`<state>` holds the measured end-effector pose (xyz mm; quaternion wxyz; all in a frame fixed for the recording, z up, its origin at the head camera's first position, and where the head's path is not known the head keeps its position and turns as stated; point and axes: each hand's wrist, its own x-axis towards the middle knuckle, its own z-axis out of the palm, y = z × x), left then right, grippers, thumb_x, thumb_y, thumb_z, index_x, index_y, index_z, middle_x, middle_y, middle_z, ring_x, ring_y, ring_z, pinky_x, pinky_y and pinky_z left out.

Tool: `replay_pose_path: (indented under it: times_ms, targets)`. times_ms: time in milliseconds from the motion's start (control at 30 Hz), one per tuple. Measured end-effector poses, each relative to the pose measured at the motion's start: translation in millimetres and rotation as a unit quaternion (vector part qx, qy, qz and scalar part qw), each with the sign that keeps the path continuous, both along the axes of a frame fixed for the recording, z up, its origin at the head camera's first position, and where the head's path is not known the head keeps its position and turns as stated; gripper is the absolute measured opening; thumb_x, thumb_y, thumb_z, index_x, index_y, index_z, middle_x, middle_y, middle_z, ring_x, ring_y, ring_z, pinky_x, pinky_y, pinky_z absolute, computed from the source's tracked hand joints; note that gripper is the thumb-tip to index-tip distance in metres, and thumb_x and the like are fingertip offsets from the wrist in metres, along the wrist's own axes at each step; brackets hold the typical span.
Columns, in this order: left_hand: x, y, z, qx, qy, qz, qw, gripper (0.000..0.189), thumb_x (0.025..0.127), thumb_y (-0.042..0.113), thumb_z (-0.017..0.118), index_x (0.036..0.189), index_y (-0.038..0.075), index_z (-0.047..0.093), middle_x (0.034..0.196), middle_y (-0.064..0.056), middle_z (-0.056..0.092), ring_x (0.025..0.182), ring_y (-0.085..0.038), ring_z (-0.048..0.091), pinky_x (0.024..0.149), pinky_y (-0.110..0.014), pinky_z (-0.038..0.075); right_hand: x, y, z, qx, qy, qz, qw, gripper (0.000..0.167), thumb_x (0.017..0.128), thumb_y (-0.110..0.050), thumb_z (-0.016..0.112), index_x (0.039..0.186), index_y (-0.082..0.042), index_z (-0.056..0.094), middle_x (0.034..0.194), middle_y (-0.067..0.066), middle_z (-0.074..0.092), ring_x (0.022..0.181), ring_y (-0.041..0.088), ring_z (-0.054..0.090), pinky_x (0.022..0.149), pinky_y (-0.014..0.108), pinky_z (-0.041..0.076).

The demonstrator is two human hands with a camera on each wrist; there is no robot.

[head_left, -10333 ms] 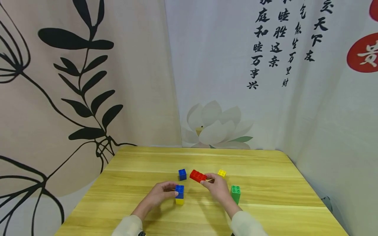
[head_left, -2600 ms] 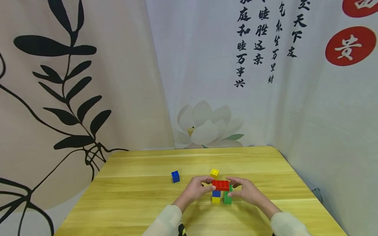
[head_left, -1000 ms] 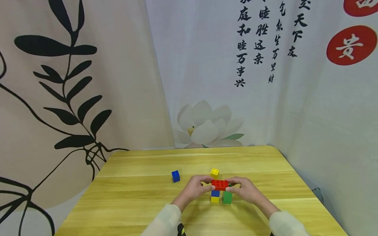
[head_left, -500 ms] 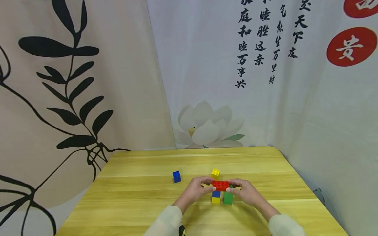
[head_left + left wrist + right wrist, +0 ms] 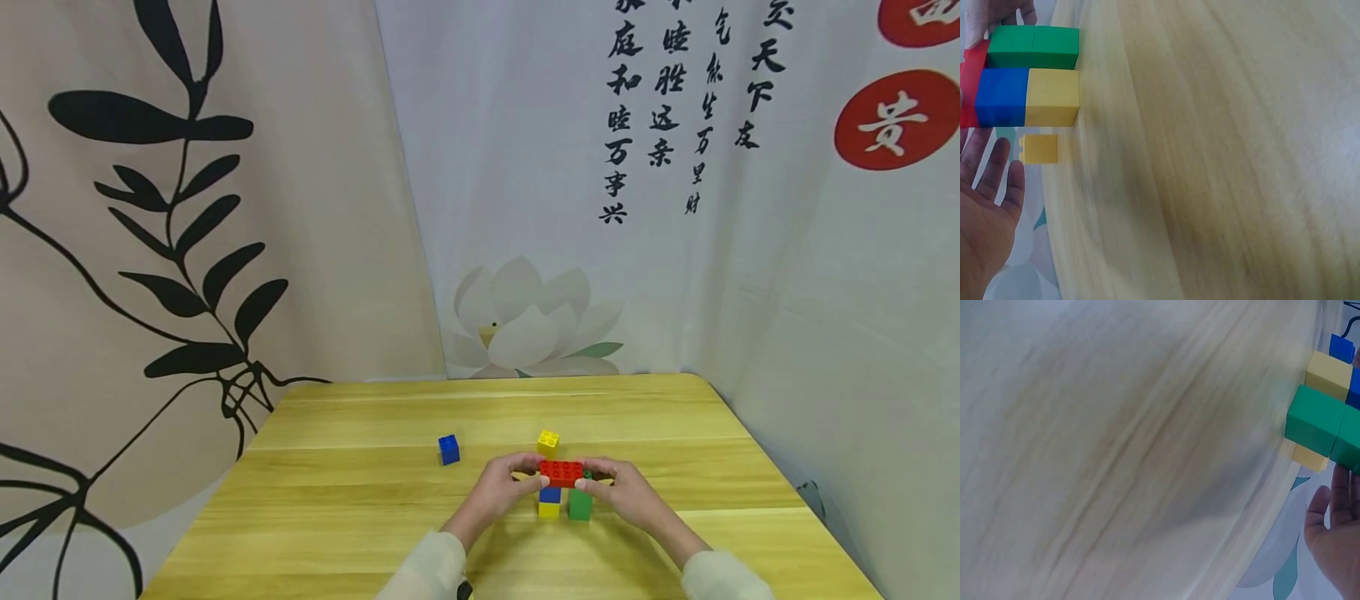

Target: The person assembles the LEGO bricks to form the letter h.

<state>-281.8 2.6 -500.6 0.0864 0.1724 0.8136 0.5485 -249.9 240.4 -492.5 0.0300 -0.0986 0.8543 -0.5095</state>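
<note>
1. Head view: The left hand [image 5: 501, 487] pinches the left end of the red brick [image 5: 562, 473] between thumb and fingers, and the right hand [image 5: 627, 490] pinches its right end in the same way. The red brick lies crosswise on top, spanning from the blue brick [image 5: 550, 495] towards the green stack [image 5: 580, 505], with a green stud showing past its right end. Whether it is pressed fully down cannot be told. The blue brick sits on the yellow brick [image 5: 549, 510]; the green stack stands just beside that pair. Behind them is the loose yellow brick [image 5: 548, 443], and to the left, well apart, the loose blue brick [image 5: 449, 450]. All stand on the wooden table [image 5: 360, 508]. Beyond it hangs a pale backdrop [image 5: 345, 183] with dark plants, a lotus [image 5: 528, 321] and lettering.

2. Left wrist view: The red brick shows at the left edge, against the tops of the blue brick and the green stack, whose seam marks two bricks. A right-hand fingertip touches its far end. Some left-hand fingers extend, slightly bent, near the loose yellow brick.

3. Right wrist view: The green stack fills the right edge, with the yellow brick next to it. The right hand's fingers reach up beside the green; their grip cannot be told from here.
</note>
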Motion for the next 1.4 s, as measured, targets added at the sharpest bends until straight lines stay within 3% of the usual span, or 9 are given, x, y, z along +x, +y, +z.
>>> replay_pose_path:
  times_ms: [233, 533, 833, 1400]
  targets:
    - [0.0, 0.6, -3.8, 0.015, 0.004, -0.006, 0.9999, 0.031, 0.092, 0.033, 0.073, 0.118, 0.017, 0.071, 0.108, 0.008, 0.069, 0.104, -0.014, 0.059, 0.089, -0.043, 0.048, 1.5, 0, -1.8, -0.011, -0.003, -0.006, 0.9999, 0.052, 0.093, -0.034, 0.071, 0.132, -0.002, 0.061, 0.119, 0.012, 0.065, 0.104, 0.028, 0.059, 0.077, 0.041, 0.054]
    - [-0.8, -8.0, -2.6, 0.001, 0.005, -0.005, 1.0000, 0.030, 0.092, 0.033, 0.072, 0.119, 0.018, 0.071, 0.108, 0.009, 0.069, 0.103, -0.013, 0.059, 0.089, -0.042, 0.050, -0.5, -6, -2.7, -0.009, 0.005, 0.001, 0.9999, 0.052, 0.093, -0.033, 0.071, 0.132, 0.000, 0.061, 0.119, 0.014, 0.066, 0.105, 0.029, 0.059, 0.077, 0.039, 0.055]
    - [0.1, -31.5, -2.3, 0.000, 0.033, -0.006, 0.9995, 0.029, 0.094, 0.032, 0.070, 0.119, 0.020, 0.071, 0.108, 0.009, 0.070, 0.103, -0.015, 0.059, 0.086, -0.040, 0.049, -3.7, -29, -0.8, -0.016, 0.005, 0.021, 0.9996, 0.048, 0.094, -0.033, 0.070, 0.130, -0.002, 0.063, 0.123, 0.014, 0.065, 0.106, 0.028, 0.058, 0.079, 0.037, 0.054]
    - [2.0, -86.3, -2.6, -0.006, 0.028, 0.005, 0.9996, 0.041, 0.093, 0.036, 0.070, 0.126, 0.012, 0.067, 0.113, 0.002, 0.069, 0.105, -0.020, 0.062, 0.089, -0.045, 0.050, -10.1, -79, -3.9, -0.033, 0.009, 0.055, 0.9979, 0.049, 0.094, -0.033, 0.069, 0.131, -0.001, 0.062, 0.123, 0.014, 0.065, 0.107, 0.029, 0.058, 0.081, 0.038, 0.055]
